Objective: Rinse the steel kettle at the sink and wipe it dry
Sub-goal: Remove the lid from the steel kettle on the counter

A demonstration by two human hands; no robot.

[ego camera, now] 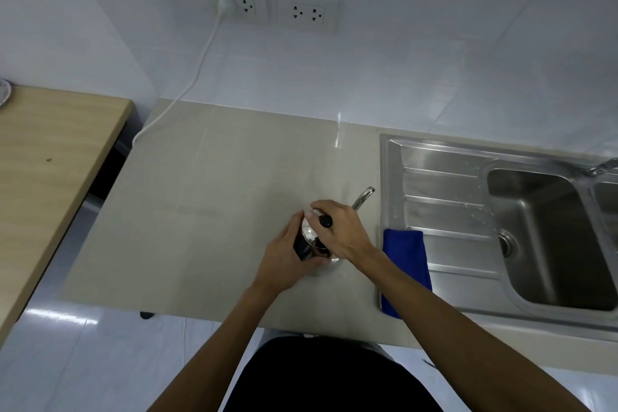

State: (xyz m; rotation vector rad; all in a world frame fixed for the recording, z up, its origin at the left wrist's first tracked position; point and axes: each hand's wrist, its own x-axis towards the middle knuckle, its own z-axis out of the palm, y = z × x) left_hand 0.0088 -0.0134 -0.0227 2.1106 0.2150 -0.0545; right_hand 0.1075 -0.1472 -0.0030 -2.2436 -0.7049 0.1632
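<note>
A small steel kettle (309, 237) with a thin curved spout (363, 197) stands on the beige counter (207, 197), left of the sink. My left hand (284, 264) wraps the kettle's body and black handle from the near side. My right hand (337, 231) lies over the top, fingers around the lid with its black knob (325, 221). Most of the kettle is hidden under both hands. A folded blue cloth (406, 261) lies on the sink's drainboard, partly under my right forearm.
The steel sink (444, 184) has a ribbed drainboard and a basin (541, 234) with a drain at right; a tap tip (602, 165) shows at the right edge. A white cable (200, 57) runs from wall sockets (274, 10). A wooden table (50, 160) stands at left.
</note>
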